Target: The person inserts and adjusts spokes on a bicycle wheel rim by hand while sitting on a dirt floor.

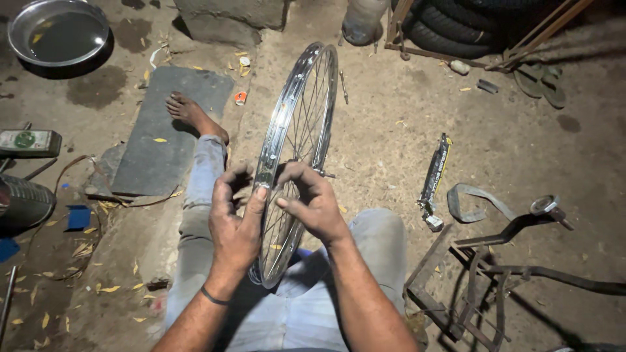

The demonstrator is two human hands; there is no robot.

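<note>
The dirt floor (pixel 391 130) was dusty and leaf-strewn, lit from above, with a grey mat (pixel 169 130), stacked tyres (pixel 463 23) and a metal basin (pixel 57 32).

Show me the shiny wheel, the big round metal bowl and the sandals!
wheel rim (pixel 317 62), head view, on the top curve of the chrome rim.
metal bowl (pixel 19 19), head view, on its left rim.
sandals (pixel 540 81), head view, on the sole of one sandal.
</note>
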